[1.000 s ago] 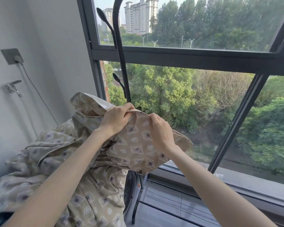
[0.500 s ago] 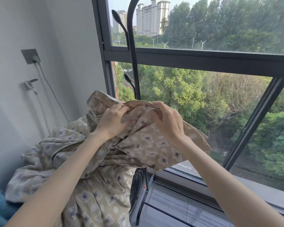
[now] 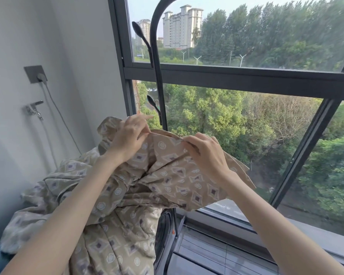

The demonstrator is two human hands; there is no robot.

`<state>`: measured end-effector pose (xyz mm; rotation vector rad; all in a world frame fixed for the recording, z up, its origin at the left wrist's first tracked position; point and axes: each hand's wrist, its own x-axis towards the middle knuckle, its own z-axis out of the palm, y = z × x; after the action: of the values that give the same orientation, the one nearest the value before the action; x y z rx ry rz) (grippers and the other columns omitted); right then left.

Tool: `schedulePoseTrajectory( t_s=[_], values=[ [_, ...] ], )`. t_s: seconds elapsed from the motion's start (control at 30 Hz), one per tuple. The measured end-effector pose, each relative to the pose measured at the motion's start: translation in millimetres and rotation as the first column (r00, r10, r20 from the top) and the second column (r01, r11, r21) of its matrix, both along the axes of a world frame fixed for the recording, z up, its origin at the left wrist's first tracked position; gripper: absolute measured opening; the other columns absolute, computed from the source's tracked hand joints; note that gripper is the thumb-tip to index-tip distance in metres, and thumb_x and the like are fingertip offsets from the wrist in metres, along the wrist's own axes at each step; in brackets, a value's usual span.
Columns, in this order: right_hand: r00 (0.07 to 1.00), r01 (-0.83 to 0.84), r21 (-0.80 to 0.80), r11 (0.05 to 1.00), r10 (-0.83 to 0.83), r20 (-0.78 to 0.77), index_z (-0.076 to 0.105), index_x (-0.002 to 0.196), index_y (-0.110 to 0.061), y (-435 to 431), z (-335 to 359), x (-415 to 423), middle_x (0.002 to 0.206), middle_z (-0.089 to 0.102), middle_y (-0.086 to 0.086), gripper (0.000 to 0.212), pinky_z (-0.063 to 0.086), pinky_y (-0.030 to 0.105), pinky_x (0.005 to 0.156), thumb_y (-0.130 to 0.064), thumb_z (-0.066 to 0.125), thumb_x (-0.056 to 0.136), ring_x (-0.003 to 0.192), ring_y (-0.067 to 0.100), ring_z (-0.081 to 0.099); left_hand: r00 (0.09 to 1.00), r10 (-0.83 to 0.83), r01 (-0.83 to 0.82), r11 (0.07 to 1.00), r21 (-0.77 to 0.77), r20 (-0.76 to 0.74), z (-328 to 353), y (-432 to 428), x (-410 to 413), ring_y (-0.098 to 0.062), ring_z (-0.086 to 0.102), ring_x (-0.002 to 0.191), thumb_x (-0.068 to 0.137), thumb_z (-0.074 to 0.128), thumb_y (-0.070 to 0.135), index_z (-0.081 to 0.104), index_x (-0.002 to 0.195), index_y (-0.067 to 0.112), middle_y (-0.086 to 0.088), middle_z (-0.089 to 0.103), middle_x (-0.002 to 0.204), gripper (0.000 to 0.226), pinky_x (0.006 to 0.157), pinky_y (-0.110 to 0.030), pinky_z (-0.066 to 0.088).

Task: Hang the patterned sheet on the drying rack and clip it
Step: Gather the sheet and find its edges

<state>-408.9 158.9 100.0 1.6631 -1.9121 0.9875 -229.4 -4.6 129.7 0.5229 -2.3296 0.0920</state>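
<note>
Head view shows the left hand (image 3: 129, 135) and right hand (image 3: 206, 153) each pinching the patterned sheet's (image 3: 167, 175) top edge just before the drying rack's (image 3: 157, 76) black pole.

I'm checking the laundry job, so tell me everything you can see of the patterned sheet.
The patterned sheet is beige, soft-looking cloth printed with dark-centred diamonds and pale circles. It lies crumpled in a heap from lower left, rising to a top hem. The left hand and right hand pinch that hem between them, in front of the black rack pole. A loose corner hangs at right. No clip shows on it.
</note>
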Motion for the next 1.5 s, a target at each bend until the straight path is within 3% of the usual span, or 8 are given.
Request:
schedulePoseTrajectory(
  t_s=[0.13,0.3,0.47,0.63,0.87,1.03,1.2,1.5],
  values=[
    [0.998,0.033,-0.025,0.999,-0.034,-0.045,0.067,0.102,-0.026,6.6,-4.5,2.4,0.076,0.058,-0.008,0.029,0.034,0.031,0.064,-0.036,0.040,0.097,0.068,0.013,0.052,0.978,0.007,-0.025,0.996,0.081,0.210,-4.0,-7.9,-1.8,-0.015,0.058,0.111,0.092,0.054,0.019,0.059,0.105,0.019,0.002,0.064,0.110,0.014,0.115,-0.050,0.000],
    [0.998,0.070,-0.033,0.997,-0.070,0.011,0.062,0.100,-0.026,11.6,-7.1,-1.9,0.075,0.054,-0.008,0.036,0.025,0.029,0.063,-0.040,0.030,0.098,0.064,0.009,0.043,0.962,0.010,-0.057,0.985,0.166,0.272,-25.9,-11.5,2.6,-0.011,0.047,0.124,0.084,0.061,0.048,0.065,0.111,0.028,0.013,0.060,0.123,0.034,0.112,-0.056,0.003],
    [0.994,0.098,-0.039,0.994,-0.096,0.049,0.063,0.099,-0.024,9.9,-10.0,-4.1,0.078,0.058,-0.007,0.031,0.023,0.028,0.064,-0.037,0.035,0.099,0.068,0.013,0.051,0.997,0.054,-0.058,0.994,0.090,0.051,-30.0,-6.2,5.7,-0.019,0.063,0.097,0.082,0.067,0.032,0.075,0.083,0.022,0.006,0.072,0.093,0.013,0.110,-0.054,0.021],
    [0.968,0.203,0.000,0.979,-0.200,0.154,0.062,0.101,-0.025,6.5,-13.9,-6.3,0.088,0.063,-0.006,0.023,0.030,0.030,0.071,-0.029,0.040,0.100,0.081,0.016,0.055,0.999,0.031,-0.032,0.999,-0.024,-0.038,-18.1,-6.4,4.0,-0.018,0.067,0.090,0.085,0.065,0.012,0.074,0.089,0.013,-0.001,0.073,0.096,0.011,0.108,-0.046,0.032],
    [0.855,0.391,0.157,0.907,-0.422,0.302,0.055,0.110,-0.008,3.0,-32.7,-14.0,0.110,0.056,0.009,0.023,0.033,0.034,0.083,-0.009,0.037,0.096,0.100,0.026,0.047,0.993,-0.107,0.104,0.993,-0.062,-0.040,1.8,23.1,-21.8,-0.020,0.070,0.075,0.082,0.068,0.009,0.074,0.092,0.007,-0.005,0.074,0.084,0.011,0.071,-0.033,0.058],
    [0.968,0.165,0.117,0.979,-0.184,0.171,0.040,0.132,-0.014,-0.5,-31.1,6.9,0.127,0.051,0.003,0.054,0.030,0.032,0.093,-0.016,0.053,0.080,0.108,0.019,0.044,0.987,-0.159,0.159,0.985,-0.061,0.006,3.1,38.7,-40.9,-0.020,0.071,0.075,0.084,0.067,0.009,0.074,0.096,0.007,-0.007,0.074,0.084,0.014,0.073,-0.030,0.058],
    [0.976,0.173,0.151,0.973,-0.190,0.107,0.058,0.104,-0.012,-11.6,-7.7,15.9,0.096,0.068,0.005,0.028,0.038,0.032,0.061,-0.031,0.038,0.101,0.084,0.029,0.063,0.989,-0.145,0.147,0.985,-0.085,0.028,3.8,44.6,-44.7,-0.021,0.069,0.072,0.085,0.064,0.013,0.074,0.091,0.010,-0.004,0.073,0.079,0.012,0.061,-0.031,0.056],
    [0.944,0.223,-0.126,0.967,-0.183,0.274,0.065,0.102,-0.012,-5.3,28.5,8.8,0.084,0.070,0.006,0.023,0.043,0.033,0.056,-0.018,0.042,0.099,0.064,0.026,0.060,0.990,0.134,-0.130,0.986,-0.102,0.035,-24.9,12.4,-9.0,-0.024,0.059,0.102,0.080,0.071,0.032,0.071,0.102,0.014,0.001,0.068,0.111,0.028,0.099,-0.042,0.033]
  ],
)
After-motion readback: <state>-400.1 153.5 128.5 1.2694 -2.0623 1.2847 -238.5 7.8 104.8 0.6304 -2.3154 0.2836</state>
